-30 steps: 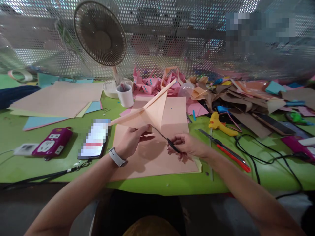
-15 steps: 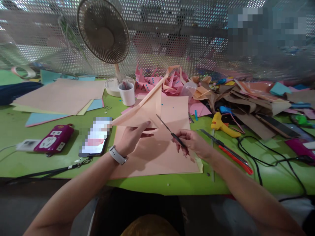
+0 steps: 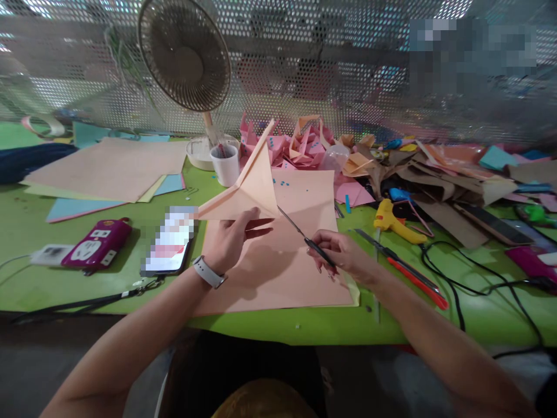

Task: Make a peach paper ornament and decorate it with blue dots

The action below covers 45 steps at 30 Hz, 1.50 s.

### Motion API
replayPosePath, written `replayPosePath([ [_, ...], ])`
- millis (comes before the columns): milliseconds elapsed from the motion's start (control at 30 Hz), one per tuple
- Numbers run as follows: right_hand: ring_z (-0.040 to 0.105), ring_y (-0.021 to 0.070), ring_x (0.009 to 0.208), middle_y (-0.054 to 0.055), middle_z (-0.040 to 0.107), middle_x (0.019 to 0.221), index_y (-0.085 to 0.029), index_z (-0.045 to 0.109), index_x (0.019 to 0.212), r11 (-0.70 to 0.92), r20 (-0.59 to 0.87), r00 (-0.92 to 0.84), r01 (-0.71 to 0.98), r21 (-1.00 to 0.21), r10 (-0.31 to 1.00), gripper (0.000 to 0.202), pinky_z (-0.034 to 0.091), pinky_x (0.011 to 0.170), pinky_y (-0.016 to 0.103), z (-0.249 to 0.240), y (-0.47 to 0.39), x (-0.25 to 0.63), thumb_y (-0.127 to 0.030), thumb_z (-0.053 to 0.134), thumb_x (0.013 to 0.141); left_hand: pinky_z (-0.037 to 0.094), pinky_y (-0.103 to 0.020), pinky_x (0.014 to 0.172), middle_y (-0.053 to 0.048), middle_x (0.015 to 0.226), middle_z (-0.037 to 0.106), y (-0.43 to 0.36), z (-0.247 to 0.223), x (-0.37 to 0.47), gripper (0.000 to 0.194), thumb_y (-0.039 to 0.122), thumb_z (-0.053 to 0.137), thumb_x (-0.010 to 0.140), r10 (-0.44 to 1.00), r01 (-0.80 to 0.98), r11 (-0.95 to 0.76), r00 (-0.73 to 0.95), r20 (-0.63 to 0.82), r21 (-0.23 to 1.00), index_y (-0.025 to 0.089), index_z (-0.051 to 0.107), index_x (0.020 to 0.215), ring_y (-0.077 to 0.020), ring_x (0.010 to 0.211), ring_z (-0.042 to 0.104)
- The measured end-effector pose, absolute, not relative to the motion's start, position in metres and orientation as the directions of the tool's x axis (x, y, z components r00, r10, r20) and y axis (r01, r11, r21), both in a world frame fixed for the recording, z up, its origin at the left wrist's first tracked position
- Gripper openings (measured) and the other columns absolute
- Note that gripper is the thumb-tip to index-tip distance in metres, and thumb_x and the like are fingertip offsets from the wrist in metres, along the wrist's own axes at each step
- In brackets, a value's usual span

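From the head camera, we look down on a green desk [image 3: 270, 328], and we take the flat peach sheet [image 3: 278, 284] in front of the person as our landmark. Above its left part we see the folded peach paper [image 3: 250, 194], raised and creased, one long rolled edge slanting up. The left hand [image 3: 230, 241] is clamped on its lower edge, thumb on top and fingers beneath; a pale-strapped watch [image 3: 209, 273] circles that wrist. Over the sheet's right part, the right hand [image 3: 337, 252] grips black-handled scissors [image 3: 321, 252]. Their tip points at the folded paper's right corner, though we cannot tell whether it touches. The two hands are apart.

Left of the sheet we find a smartphone [image 3: 169, 244], and farther left a purple power strip [image 3: 96, 247]. Beyond its far left corner stand a white cup [image 3: 225, 168] and a fan [image 3: 185, 64]; beyond its far edge lie pink folded papers [image 3: 304, 145]. To its right we see a yellow glue gun [image 3: 394, 220] and a red utility knife [image 3: 413, 276].
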State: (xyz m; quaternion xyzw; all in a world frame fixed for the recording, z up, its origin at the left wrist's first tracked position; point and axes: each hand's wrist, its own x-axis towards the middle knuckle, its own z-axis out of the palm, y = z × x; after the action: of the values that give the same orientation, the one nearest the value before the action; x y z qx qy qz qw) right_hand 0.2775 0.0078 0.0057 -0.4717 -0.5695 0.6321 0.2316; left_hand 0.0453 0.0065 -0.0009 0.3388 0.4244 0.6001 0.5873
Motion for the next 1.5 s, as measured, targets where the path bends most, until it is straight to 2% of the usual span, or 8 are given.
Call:
replayPosePath([
  [233, 0.043, 0.0052, 0.037, -0.004, 0.059, 0.056, -0.019, 0.053, 0.083, -0.240, -0.353, -0.509, 0.275, -0.931, 0.785, 0.042, 0.038, 0.036, 0.018, 0.002, 0.009, 0.279, -0.053, 0.075, 0.072, 0.057, -0.047, 0.091, -0.001, 0.064, 0.054, 0.004, -0.002, 0.047, 0.024, 0.031, 0.073, 0.075, 0.996, -0.451, 0.051, -0.040, -0.077, 0.891, 0.014, 0.061, 0.062, -0.0326, 0.099, 0.069],
  [400, 0.045, 0.0047, 0.037, -0.005, 0.060, 0.060, -0.019, 0.054, 0.085, -0.218, -0.333, -0.545, 0.266, -0.939, 0.770, 0.038, 0.038, 0.036, 0.017, -0.004, 0.010, 0.281, -0.051, 0.072, 0.076, 0.056, -0.048, 0.093, -0.002, 0.066, 0.057, 0.004, -0.002, 0.048, 0.024, 0.031, 0.074, 0.075, 0.997, -0.451, 0.065, -0.017, -0.081, 0.890, 0.014, 0.062, 0.063, -0.0329, 0.100, 0.069],
  [700, 0.044, 0.0047, 0.036, -0.005, 0.062, 0.060, -0.019, 0.054, 0.086, -0.235, -0.332, -0.587, 0.237, -0.943, 0.739, 0.034, 0.037, 0.034, 0.016, -0.007, 0.012, 0.282, -0.047, 0.071, 0.079, 0.056, -0.048, 0.093, -0.001, 0.063, 0.055, 0.004, -0.002, 0.048, 0.026, 0.030, 0.077, 0.071, 0.995, -0.460, 0.082, -0.013, -0.099, 0.884, 0.013, 0.061, 0.059, -0.0307, 0.093, 0.071],
  [1067, 0.041, 0.0042, 0.034, -0.004, 0.063, 0.057, -0.018, 0.052, 0.086, -0.264, -0.343, -0.586, 0.219, -0.939, 0.734, 0.038, 0.036, 0.033, 0.016, -0.009, 0.012, 0.280, -0.050, 0.072, 0.077, 0.059, -0.045, 0.090, -0.001, 0.066, 0.058, 0.006, -0.003, 0.050, 0.021, 0.026, 0.077, 0.070, 0.989, -0.469, 0.081, -0.070, -0.128, 0.880, 0.011, 0.066, 0.061, -0.0228, 0.080, 0.071],
  [1267, 0.043, 0.0045, 0.035, -0.004, 0.063, 0.059, -0.019, 0.054, 0.086, -0.242, -0.326, -0.602, 0.218, -0.945, 0.729, 0.035, 0.035, 0.034, 0.017, -0.005, 0.011, 0.280, -0.049, 0.070, 0.079, 0.059, -0.044, 0.089, 0.001, 0.062, 0.054, 0.005, -0.002, 0.050, 0.024, 0.028, 0.076, 0.072, 0.993, -0.468, 0.079, -0.037, -0.109, 0.880, 0.012, 0.064, 0.060, -0.0260, 0.084, 0.072],
  [1500, 0.043, 0.0052, 0.037, -0.003, 0.063, 0.060, -0.020, 0.053, 0.086, -0.246, -0.326, -0.611, 0.213, -0.945, 0.721, 0.033, 0.035, 0.035, 0.019, -0.007, 0.011, 0.281, -0.048, 0.069, 0.081, 0.059, -0.043, 0.087, -0.002, 0.066, 0.059, 0.005, -0.004, 0.049, 0.022, 0.029, 0.077, 0.072, 0.992, -0.450, 0.080, -0.050, -0.115, 0.890, 0.011, 0.068, 0.064, -0.0264, 0.086, 0.072],
])
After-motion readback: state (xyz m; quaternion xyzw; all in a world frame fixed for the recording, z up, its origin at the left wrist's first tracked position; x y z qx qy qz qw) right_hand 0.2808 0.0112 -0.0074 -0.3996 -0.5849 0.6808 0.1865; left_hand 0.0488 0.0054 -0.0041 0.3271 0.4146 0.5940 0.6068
